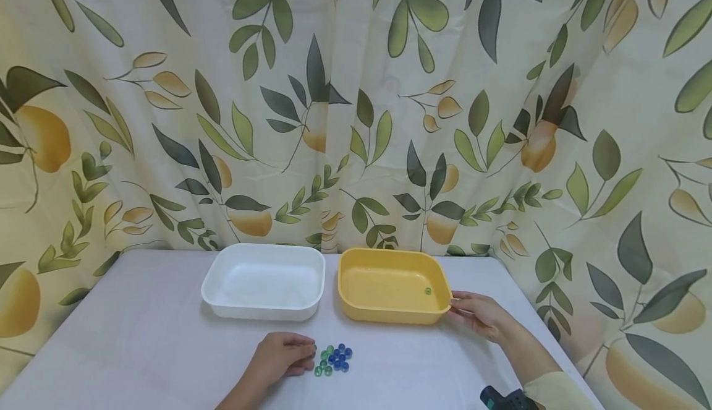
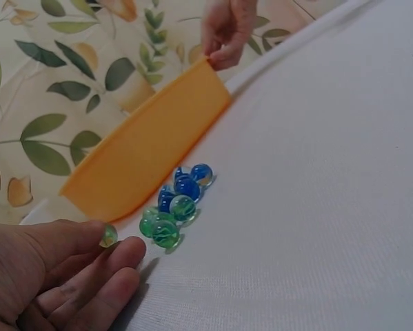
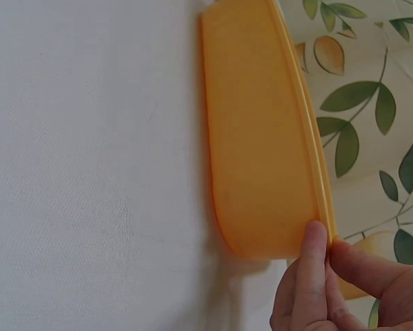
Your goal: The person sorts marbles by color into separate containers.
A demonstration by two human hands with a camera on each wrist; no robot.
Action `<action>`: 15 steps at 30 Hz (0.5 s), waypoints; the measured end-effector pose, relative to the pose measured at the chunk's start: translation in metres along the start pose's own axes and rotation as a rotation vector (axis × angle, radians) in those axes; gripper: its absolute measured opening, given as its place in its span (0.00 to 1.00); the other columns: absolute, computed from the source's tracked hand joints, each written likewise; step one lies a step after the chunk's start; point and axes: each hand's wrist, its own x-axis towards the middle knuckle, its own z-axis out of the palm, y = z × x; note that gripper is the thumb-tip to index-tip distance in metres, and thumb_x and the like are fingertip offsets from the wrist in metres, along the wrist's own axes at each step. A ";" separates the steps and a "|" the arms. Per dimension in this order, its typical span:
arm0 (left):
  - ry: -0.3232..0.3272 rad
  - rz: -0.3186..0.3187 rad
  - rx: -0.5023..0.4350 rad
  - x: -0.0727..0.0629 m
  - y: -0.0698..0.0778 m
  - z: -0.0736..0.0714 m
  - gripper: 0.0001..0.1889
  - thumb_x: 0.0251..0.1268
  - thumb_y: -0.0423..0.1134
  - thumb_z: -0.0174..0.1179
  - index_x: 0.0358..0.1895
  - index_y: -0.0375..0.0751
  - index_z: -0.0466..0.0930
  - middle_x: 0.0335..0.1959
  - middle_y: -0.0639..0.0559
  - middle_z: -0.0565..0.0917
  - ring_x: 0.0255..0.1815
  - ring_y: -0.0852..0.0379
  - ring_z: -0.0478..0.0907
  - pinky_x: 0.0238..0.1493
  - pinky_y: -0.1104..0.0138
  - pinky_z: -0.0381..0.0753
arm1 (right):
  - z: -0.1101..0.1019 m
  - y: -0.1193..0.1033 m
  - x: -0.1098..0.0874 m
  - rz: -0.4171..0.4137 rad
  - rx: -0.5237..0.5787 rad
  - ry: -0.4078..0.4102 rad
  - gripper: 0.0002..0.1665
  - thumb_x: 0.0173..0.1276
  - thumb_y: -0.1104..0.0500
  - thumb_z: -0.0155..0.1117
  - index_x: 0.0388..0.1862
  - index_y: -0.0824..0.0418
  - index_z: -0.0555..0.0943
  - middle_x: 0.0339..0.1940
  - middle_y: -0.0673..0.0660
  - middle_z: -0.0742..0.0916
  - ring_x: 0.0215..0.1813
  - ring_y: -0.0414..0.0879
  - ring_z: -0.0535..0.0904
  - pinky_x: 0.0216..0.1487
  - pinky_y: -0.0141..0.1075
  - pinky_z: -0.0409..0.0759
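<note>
Between the thumb and fingertip of my left hand (image 1: 283, 355) a green glass marble (image 2: 109, 236) is pinched, just above the table. Right beside that hand lies a cluster of green marbles (image 2: 166, 234) and blue marbles (image 1: 342, 358), several of each. My right hand (image 1: 483, 317) holds the yellow tray (image 1: 389, 316) by its right end, thumb and fingers on the rim in the right wrist view. Inside this tray, toward the right, sits one green marble (image 1: 428, 290).
A white tray (image 1: 261, 312) stands left of the yellow one, a narrow gap between them. White cloth (image 1: 139, 342) covers the table. Behind hangs a leaf-and-fruit patterned curtain (image 1: 356, 119). A dark device (image 1: 506, 399) is near the right sleeve.
</note>
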 end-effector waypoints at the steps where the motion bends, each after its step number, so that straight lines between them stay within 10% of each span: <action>1: 0.004 0.000 0.000 0.000 0.001 0.000 0.15 0.61 0.40 0.67 0.48 0.34 0.84 0.30 0.49 0.88 0.31 0.56 0.87 0.35 0.65 0.88 | 0.000 0.000 0.000 0.001 -0.001 0.002 0.38 0.73 0.68 0.58 0.75 0.75 0.52 0.49 0.61 0.84 0.43 0.44 0.85 0.57 0.37 0.82; 15: 0.029 0.008 -0.019 0.003 0.023 0.004 0.15 0.64 0.38 0.65 0.50 0.33 0.84 0.37 0.48 0.88 0.33 0.57 0.87 0.36 0.66 0.88 | 0.002 -0.001 0.000 0.005 -0.006 0.032 0.37 0.72 0.69 0.57 0.75 0.75 0.53 0.52 0.65 0.82 0.42 0.45 0.86 0.58 0.39 0.82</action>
